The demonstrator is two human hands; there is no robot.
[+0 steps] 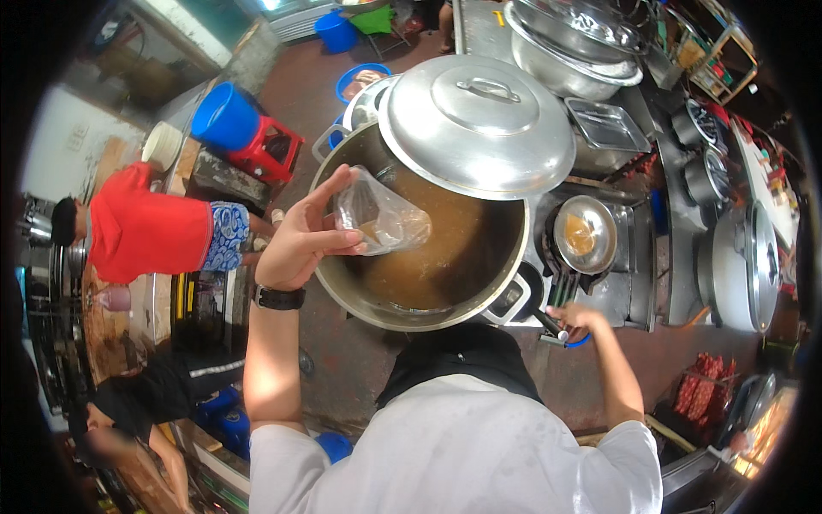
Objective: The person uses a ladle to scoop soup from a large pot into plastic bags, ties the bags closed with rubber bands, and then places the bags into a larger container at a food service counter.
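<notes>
My left hand [298, 241], with a black watch at the wrist, pinches a clear plastic bag [392, 221] between thumb and fingers. A little yellowish matter shows in the bag. Below it stands a large metal pot [414, 324] with brown liquid inside. A domed aluminium lid [475, 128] covers the far part of its mouth. To the right, my right hand [576, 316] is at the stove's front edge, beside a black handle [551, 326] with a pale end. Whether its fingers grip anything is unclear. Beyond it, a metal pan [585, 234] with yellowish liquid sits on a burner.
Large metal basins [571, 70] and a rectangular tray [608, 125] occupy the far right counter. A lidded pot [738, 266] stands farther right. On the left, a person in red [151, 225] and another in black [138, 392] are beside a counter. A blue bucket [225, 115] rests near a red stool [270, 151].
</notes>
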